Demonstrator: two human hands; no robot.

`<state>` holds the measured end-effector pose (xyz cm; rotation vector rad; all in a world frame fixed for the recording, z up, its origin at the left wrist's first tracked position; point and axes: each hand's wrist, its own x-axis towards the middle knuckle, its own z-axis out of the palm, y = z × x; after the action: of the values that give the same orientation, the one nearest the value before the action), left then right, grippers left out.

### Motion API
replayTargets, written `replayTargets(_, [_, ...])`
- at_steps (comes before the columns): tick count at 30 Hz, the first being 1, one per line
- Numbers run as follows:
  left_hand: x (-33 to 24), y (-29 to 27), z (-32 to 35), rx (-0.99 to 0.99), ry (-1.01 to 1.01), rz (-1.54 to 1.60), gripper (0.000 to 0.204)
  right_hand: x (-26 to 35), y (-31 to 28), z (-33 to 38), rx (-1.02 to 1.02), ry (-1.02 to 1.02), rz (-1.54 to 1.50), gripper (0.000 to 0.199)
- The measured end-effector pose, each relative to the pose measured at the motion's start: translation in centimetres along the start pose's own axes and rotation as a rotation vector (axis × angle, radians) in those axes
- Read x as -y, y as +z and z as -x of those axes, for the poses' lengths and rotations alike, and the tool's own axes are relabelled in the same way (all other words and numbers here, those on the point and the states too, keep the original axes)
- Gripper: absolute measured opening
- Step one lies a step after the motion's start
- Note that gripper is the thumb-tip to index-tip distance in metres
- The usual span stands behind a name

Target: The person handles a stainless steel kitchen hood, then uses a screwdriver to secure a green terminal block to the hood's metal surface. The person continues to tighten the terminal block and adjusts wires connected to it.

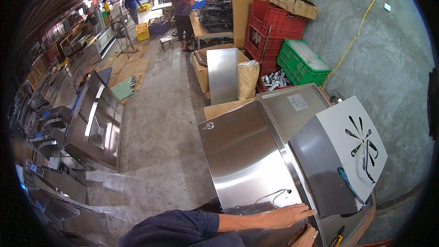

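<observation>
A large stainless steel panel with a folded edge (pixel 256 151) lies in front of me, part of a metal appliance body. My left hand (pixel 288 215) reaches across from the left, its fingers stretched out and lying on the panel near the raised seam. A thin wire (pixel 273 195) comes out of a small hole just beyond it. Below, my right hand (pixel 305 237), with a ring on one finger, is bent in against the same seam. Its fingers are curled and partly cut off by the lower edge, and what they hold is hidden.
A grey motor housing (pixel 336 160) with slotted cover stands right of the panel, blue wires hanging from it. A yellow-and-black handled tool (pixel 338 237) lies near my right hand. Red crates (pixel 274 23) and a green crate (pixel 299 64) stand by the wall. Several people are farther back.
</observation>
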<state>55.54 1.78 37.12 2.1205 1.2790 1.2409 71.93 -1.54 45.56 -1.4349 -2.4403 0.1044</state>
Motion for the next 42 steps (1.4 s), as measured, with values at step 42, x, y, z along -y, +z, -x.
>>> replayTargets(42, [1.4, -0.5, 0.1, -0.044, 0.045, 0.112, 0.052, -2.1, 4.0, -1.8, -0.188, -0.017, -0.189, 0.019])
